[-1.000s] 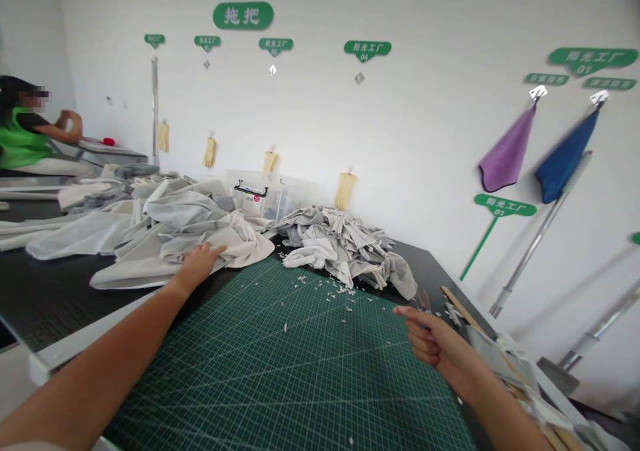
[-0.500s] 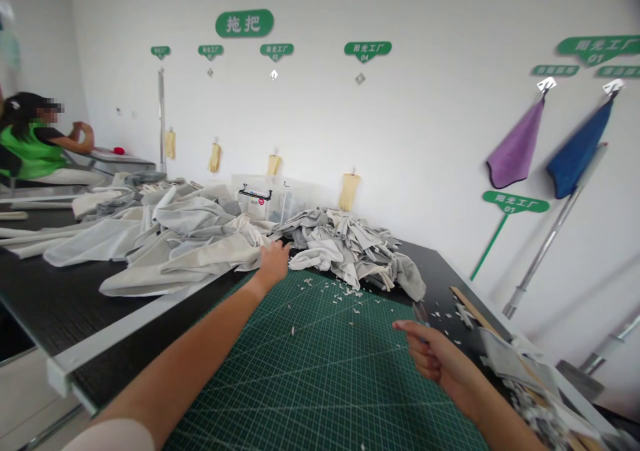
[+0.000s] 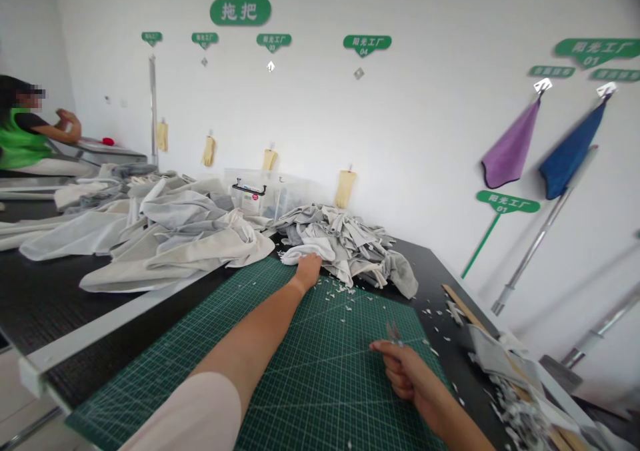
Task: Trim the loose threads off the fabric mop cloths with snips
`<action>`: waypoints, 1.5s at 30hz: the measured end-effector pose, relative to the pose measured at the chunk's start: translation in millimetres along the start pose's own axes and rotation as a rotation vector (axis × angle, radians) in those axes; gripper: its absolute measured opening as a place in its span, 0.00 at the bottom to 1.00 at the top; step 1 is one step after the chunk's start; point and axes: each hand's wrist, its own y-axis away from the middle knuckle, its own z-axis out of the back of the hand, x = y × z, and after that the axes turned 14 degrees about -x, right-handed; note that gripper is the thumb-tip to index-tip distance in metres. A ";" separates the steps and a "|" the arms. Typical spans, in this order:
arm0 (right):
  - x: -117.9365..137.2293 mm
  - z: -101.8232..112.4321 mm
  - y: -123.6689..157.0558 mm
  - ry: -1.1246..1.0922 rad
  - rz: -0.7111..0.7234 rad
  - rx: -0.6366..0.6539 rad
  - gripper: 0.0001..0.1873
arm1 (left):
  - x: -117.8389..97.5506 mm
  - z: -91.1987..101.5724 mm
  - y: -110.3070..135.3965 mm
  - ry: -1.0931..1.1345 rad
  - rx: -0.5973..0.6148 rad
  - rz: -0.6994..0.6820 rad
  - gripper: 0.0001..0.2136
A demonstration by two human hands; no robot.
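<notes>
My left hand (image 3: 308, 269) reaches across the green cutting mat (image 3: 280, 371) and rests on the near edge of a heap of grey and white cloth strips (image 3: 345, 244); its fingers are buried in the cloth, so their grip is hidden. My right hand (image 3: 403, 369) hovers over the mat's right side with fingers curled around small scissors (image 3: 394, 332), whose blades stick up above the fingers. Small white fabric scraps (image 3: 336, 291) lie scattered on the mat near the heap.
A large pile of pale grey fabric (image 3: 165, 237) covers the black table (image 3: 45, 297) on the left. A clear plastic box (image 3: 260, 194) stands by the wall. Cut strips and a wooden ruler (image 3: 467, 311) lie at the right edge. Another person (image 3: 25, 134) sits far left.
My left hand has moved right, from the large fabric pile to the heap of cloth strips. My right hand with the scissors has drifted slightly left and nearer.
</notes>
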 end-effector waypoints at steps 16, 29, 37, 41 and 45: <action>6.8 -4.5 5.9 0.000 0.072 -0.045 0.18 | -20.3 144.8 -38.3 0.524 -0.485 0.218 0.14; 33.3 -25.3 72.6 -0.254 0.243 0.086 0.19 | -92.9 188.2 78.0 1.100 0.426 -0.023 0.18; 28.2 -26.0 53.6 -0.079 0.456 -0.224 0.33 | -103.6 183.3 97.3 0.944 0.153 -0.117 0.21; 38.6 -29.3 70.2 0.005 0.565 -0.300 0.39 | -117.2 194.2 101.4 0.918 0.043 -0.045 0.18; 46.0 -36.8 89.1 0.037 0.619 -0.239 0.37 | -127.7 202.7 99.8 0.884 -0.002 -0.001 0.11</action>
